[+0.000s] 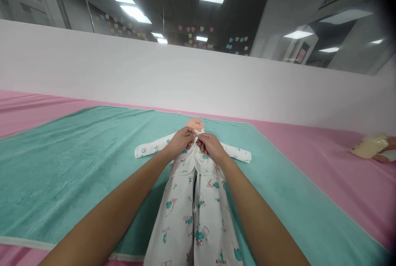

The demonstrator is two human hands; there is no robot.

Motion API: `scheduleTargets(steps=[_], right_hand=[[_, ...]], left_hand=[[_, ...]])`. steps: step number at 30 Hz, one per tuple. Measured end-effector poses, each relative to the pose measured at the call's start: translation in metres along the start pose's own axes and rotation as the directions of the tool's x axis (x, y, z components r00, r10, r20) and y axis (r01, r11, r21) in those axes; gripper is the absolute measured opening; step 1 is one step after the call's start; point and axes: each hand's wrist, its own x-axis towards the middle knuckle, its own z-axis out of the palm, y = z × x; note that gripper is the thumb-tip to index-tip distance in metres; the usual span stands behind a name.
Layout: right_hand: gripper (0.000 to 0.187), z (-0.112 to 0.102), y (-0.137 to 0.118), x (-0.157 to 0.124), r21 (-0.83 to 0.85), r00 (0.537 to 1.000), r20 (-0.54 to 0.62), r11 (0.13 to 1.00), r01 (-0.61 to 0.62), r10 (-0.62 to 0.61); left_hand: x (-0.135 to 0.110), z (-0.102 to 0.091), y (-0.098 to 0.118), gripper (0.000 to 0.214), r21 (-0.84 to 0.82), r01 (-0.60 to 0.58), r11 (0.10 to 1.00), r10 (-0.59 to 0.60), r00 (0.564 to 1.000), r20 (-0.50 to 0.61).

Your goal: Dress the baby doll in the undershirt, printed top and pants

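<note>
A baby doll [195, 124] lies on its back on a teal towel [77, 163], head away from me. It wears a white printed sleepsuit [192, 204] with its sleeves spread out to both sides. My left hand [180, 140] and my right hand [209, 145] meet at the doll's neck. Both are closed in a pinch on the sleepsuit's collar, one on each side of the front opening. What sits between the fingertips is too small to make out.
The towel lies on a pink sheet [340, 175] that runs back to a white wall [185, 72]. At the far right edge rests another doll [374, 147] in pale yellow cloth. Glass panes with heart stickers stand above the wall.
</note>
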Motion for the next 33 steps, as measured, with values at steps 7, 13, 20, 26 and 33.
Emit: scheduleTargets(steps=[7,13,20,26,33], right_hand=[[0.019,-0.0055,0.0029,-0.0021,0.008,0.997,0.078,1.000,-0.007,0.006],[0.018,-0.0051,0.0010,-0.0046,0.014,0.998,0.056,1.000,0.008,-0.009],[0.019,-0.0014,-0.0016,-0.0061,-0.029,0.999,0.021,0.999,0.025,-0.024],[0.022,-0.0017,-0.0018,-0.0065,0.001,0.999,0.030,1.000,0.013,-0.013],[0.022,-0.0026,-0.0021,-0.0059,0.037,1.000,0.026,0.999,0.004,-0.005]], left_hand=[[0.0009,0.0023,0.0003,0.007,0.122,0.015,0.992,-0.012,1.000,-0.024],[0.0003,0.0013,0.0026,0.010,0.167,0.014,0.986,-0.017,1.000,0.014],[-0.0008,0.0011,0.0073,0.017,0.456,-0.035,0.889,0.045,0.999,-0.010],[0.0005,0.0070,0.0069,0.017,0.657,-0.036,0.753,0.084,0.996,-0.042],[-0.0004,0.0016,0.0002,0.015,0.406,-0.049,0.913,0.068,0.997,-0.032]])
